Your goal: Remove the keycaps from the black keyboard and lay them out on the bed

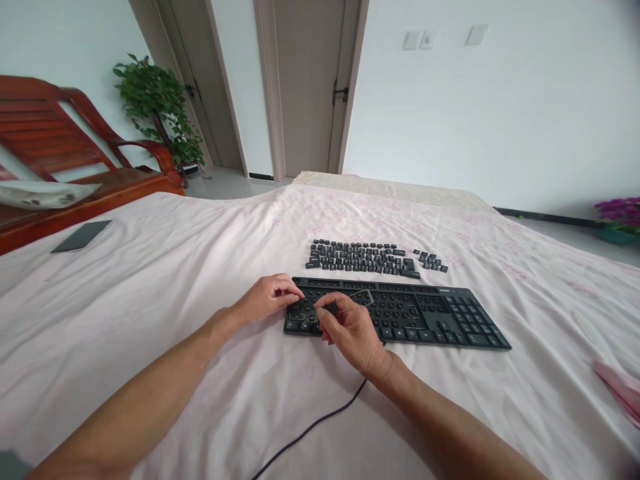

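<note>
A black keyboard (440, 320) lies on a bed covered by a pale pink sheet (200, 347). Most of its keycaps are off; only the number pad at the right keeps its caps. The removed keycaps (363, 257) lie in rows on the sheet just behind it. My left hand (267, 298) rests on the keyboard's left end with its fingers curled. My right hand (350, 330) is over the left part, its fingers pinched on a thin wire key puller whose loop (363, 295) sticks out over the board. The keyboard's cable (315, 423) runs toward me.
A dark phone or tablet (81, 235) lies on the sheet at far left. A red wooden bench (75, 153) and a potted plant (157, 107) stand beyond the bed's left side. Doors are at the back. Something pink (620, 387) lies at the right edge.
</note>
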Demonstrator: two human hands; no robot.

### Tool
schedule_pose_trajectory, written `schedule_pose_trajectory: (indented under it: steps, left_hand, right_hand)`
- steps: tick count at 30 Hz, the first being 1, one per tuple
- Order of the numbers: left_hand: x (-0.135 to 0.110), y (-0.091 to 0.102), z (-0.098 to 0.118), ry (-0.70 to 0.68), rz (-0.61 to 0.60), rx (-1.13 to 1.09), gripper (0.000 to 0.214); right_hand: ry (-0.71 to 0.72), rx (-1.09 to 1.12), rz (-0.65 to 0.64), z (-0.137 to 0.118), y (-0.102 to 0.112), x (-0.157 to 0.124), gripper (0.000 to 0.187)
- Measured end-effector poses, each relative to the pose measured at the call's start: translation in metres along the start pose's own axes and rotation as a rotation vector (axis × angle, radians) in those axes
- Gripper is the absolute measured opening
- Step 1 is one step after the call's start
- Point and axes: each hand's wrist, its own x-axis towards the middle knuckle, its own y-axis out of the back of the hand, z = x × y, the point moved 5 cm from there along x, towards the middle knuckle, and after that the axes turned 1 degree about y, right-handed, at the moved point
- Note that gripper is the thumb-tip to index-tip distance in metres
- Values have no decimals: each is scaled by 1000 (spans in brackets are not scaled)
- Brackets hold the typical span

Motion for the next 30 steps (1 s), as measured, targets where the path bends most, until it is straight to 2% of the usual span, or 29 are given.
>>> schedule_pose_trajectory:
  steps: [5,9,13,19,25,30]
  left_hand:
    - [-18,-3,-3,-11,-76,-77,20]
    - [-26,-5,-7,24,-128,-118,34]
    - [-27,-7,-7,-24,-171,-77,39]
    - [-30,-13,-8,-115,-107,51,35]
    - [-33,-17,2,-186,3,206,23]
    - [-36,-17,12,-266,108,275,26]
  right_hand:
    - [47,-88,-68,3,-13,0,19]
    - [110,-259,-75,4,-17,2,16]
    - [133,-318,-104,-3,-21,5,13]
    - [320,-501,-145,-18,-28,7,9]
    - [542,-592,-257,-18,-37,13,8]
    - [589,-554,-257,-11,-35,18,13]
